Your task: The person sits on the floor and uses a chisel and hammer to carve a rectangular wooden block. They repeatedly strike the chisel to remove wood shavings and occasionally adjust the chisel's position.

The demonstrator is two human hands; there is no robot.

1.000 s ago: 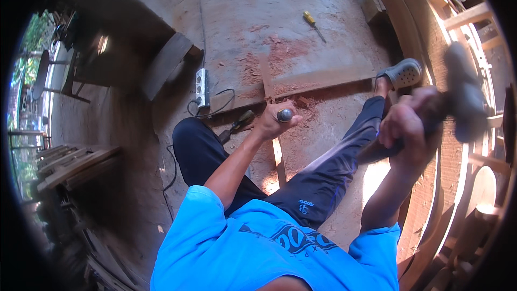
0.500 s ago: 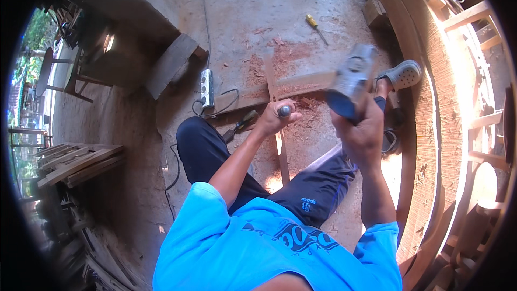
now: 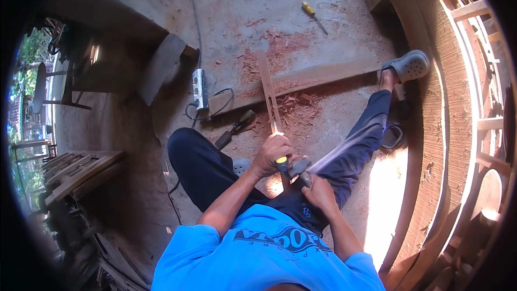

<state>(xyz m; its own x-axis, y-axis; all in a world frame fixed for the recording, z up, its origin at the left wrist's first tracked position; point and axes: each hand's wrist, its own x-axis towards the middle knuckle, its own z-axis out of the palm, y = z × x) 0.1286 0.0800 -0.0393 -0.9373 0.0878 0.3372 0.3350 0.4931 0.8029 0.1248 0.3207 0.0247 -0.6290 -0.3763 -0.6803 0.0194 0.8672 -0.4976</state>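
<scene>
My left hand (image 3: 266,156) is closed round a chisel with a yellow-and-black handle (image 3: 281,164) over a long, narrow wooden piece (image 3: 267,83), which runs between my legs and has cut openings. My right hand (image 3: 319,193) grips a hammer (image 3: 299,166), held low over my lap with its head close beside the chisel. Reddish wood chips (image 3: 301,108) lie around the wooden piece, which crosses a wide board (image 3: 350,70) lying on the floor.
A white power strip (image 3: 200,89) with looped cable sits left of the board, a dark tool (image 3: 242,121) near it. A yellow-handled screwdriver (image 3: 312,15) lies farther forward. Stacked timber slats (image 3: 81,170) stand at left, a concrete block (image 3: 161,67) beyond; large curved planks (image 3: 425,178) line the right.
The hammer has swung from raised at the right down and inward to my lap, beside the chisel. My left hand has moved lower and tilted, showing the chisel handle's side.
</scene>
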